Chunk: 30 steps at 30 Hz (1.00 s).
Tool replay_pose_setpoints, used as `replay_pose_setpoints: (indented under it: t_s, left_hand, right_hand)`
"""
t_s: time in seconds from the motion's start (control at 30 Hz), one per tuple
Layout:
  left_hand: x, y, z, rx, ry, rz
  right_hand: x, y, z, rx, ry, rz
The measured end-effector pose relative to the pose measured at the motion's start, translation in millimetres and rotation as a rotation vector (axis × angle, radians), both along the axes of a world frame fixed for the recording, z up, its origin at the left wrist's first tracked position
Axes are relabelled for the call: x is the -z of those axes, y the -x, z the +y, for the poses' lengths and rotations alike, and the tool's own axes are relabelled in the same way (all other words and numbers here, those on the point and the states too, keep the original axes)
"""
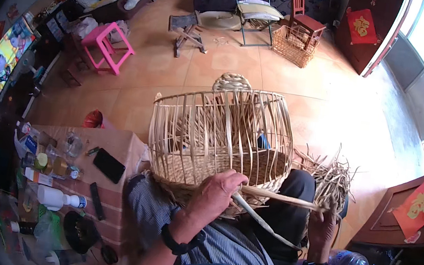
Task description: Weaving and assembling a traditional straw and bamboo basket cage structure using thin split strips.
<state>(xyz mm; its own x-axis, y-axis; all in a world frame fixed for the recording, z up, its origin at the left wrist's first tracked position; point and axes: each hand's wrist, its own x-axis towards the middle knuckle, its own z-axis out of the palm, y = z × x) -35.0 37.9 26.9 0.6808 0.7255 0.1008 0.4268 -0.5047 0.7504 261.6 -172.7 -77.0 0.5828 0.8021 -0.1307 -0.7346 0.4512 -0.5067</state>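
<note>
A half-woven straw basket rests on my lap, its bare upright stakes standing above a densely woven part. My left hand is closed at the near edge of the weave, gripping one end of a pale flat straw strand. This strand stretches almost level to the right, where the fingers of my right hand are closed around its other end. A second pale strand slants down from the basket below my left hand toward my right wrist. Fingertips of the left hand are partly hidden.
A pile of dry stalks lies right of my knee. On the left, a covered table holds a phone, bottles and a black dish. A pink stool, folding chair and wicker basket stand farther off.
</note>
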Motion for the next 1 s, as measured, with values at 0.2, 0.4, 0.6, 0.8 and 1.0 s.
replay_pose_setpoints:
  t_s: [0.2, 0.4, 0.6, 0.8, 1.0]
  left_hand:
    - [1, -2, 2, -0.018, 0.045, 0.01]
    - [-1, -4, 3, -0.009, 0.026, -0.018]
    - [1, 1, 7, 0.058, -0.005, 0.05]
    - [-2, 15, -2, 0.167, -0.019, 0.022]
    - [2, 11, -10, 0.114, -0.031, 0.026]
  right_hand:
    - [-47, 32, -2, -0.7, 0.549, -0.713]
    - [-78, 123, 57, -0.786, 0.467, -1.368]
    - [-129, 119, 75, -0.818, 0.437, -1.133]
    - [-143, 60, 72, -0.68, 0.176, -0.319]
    - [-109, 73, 85, -0.541, 0.166, -0.532]
